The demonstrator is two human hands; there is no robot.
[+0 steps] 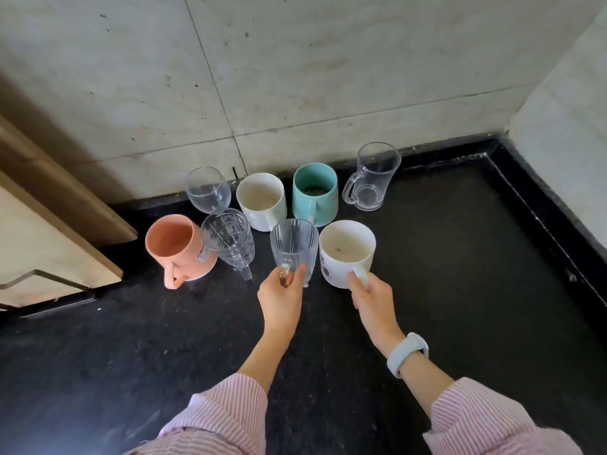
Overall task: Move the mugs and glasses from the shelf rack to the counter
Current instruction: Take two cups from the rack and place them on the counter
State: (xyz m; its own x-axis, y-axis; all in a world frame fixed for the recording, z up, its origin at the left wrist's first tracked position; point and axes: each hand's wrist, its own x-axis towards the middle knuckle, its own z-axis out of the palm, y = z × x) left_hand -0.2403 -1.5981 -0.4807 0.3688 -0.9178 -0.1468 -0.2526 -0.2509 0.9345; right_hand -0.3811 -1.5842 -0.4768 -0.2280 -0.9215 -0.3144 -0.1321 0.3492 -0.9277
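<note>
While both hands grip handles, eight vessels stand near the counter (460,290) back edge. Left hand (281,298) pinches the clear glass mug (294,246); right hand (371,298) curls round the white mug (346,252) handle. Both rest on the counter. Shelf rack not visible; remaining count unknown.

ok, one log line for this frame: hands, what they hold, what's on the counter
left hand: holds clear glass mug | right hand: holds white mug | both on counter | six other vessels there
</note>
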